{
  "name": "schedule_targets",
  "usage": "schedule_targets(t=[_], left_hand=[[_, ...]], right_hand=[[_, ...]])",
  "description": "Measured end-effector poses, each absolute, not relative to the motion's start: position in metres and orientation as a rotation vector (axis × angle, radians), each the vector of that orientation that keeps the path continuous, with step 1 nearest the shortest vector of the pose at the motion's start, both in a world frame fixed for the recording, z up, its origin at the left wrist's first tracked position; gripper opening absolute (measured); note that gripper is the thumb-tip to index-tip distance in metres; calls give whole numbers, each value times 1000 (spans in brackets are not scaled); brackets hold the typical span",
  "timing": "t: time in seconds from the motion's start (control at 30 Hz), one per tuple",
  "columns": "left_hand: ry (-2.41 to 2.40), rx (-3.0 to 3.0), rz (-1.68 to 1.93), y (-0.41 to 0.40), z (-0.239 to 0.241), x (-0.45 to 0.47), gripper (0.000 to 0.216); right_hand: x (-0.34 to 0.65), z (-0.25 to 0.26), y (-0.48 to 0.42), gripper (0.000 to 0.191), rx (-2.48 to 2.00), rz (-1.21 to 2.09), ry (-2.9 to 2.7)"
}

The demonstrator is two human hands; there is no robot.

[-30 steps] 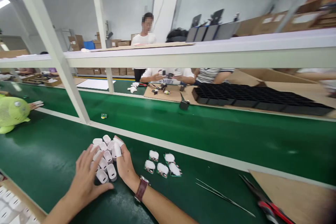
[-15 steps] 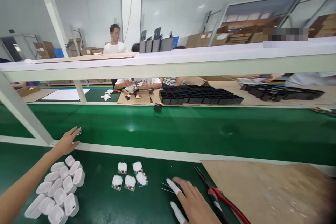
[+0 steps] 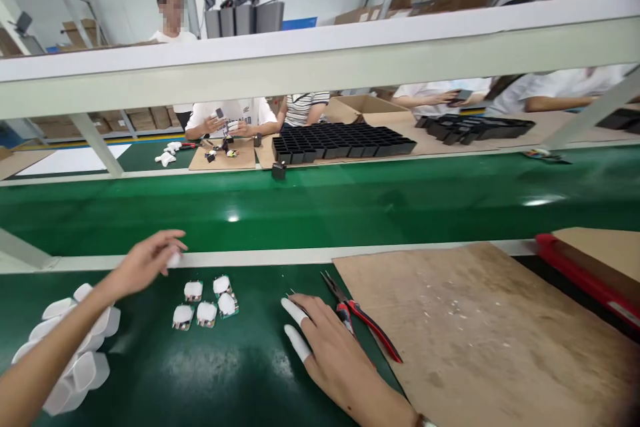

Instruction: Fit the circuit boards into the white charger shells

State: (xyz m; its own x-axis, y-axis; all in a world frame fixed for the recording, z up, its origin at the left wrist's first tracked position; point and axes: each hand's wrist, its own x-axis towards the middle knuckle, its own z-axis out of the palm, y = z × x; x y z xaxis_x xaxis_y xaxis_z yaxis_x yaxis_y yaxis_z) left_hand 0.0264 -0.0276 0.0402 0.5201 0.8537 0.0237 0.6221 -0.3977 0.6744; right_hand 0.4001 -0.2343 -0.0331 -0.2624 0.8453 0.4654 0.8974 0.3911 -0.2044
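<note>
My left hand (image 3: 143, 265) hangs over the near bench edge, its thumb and fingers pinched on a small circuit board with a white pad (image 3: 174, 259), mostly covered by the fingers. Several similar white-topped circuit boards (image 3: 206, 313) lie just right of it. Beneath my left forearm sits a cluster of white plastic housings (image 3: 90, 370). My right hand (image 3: 325, 347), with white finger cots on thumb and index finger, rests low on the green bench, closed around tweezers (image 3: 290, 293) whose thin tips poke out. Red-handled long-nose pliers (image 3: 357, 310) lie beside it.
A cardboard sheet (image 3: 450, 320) with small scraps covers the right side, near a red-edged box (image 3: 590, 280). Beyond the bench rail runs a green conveyor (image 3: 320, 213) with a black piece (image 3: 279, 171) at its far edge. Co-workers sit opposite, behind black trays (image 3: 345, 143). A shelf beam (image 3: 320, 67) crosses above.
My left hand has come back from the conveyor toward the boards with a small circuit board in its fingers. The view has turned right; my right hand still has the tweezers.
</note>
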Motion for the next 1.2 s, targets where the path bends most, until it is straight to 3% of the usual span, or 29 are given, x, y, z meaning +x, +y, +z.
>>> schedule_targets(t=[0.13,0.23,0.37,0.43,0.63,0.8,1.03,1.2], left_hand=[[748,2129,269,-147,20,81,37],[752,2510,417,-185,6,81,25],[1150,2696,955,-190,23,20,20],[1401,2726,1055,-192,37,-22,18],[1803,2942,611,-216,28,-100,44],[1681,2930,650,-221,15,-87,24],[1673,2931,596,-205,10,-62,22],[1732,2896,624,-199,1,-63,22]], right_hand=[[354,-12,-217,39,-1219,100,-2345],[324,-10,-214,44,-1102,238,-2478],[307,-15,-223,38,-1076,274,-2474],[303,-19,-229,35,-1071,275,-2467],[291,-40,-236,33,-1046,175,-2485],[292,-55,-244,32,-1132,83,-2438],[292,-53,-249,29,-1157,89,-2410],[301,-47,-252,50,-1218,140,-2415]])
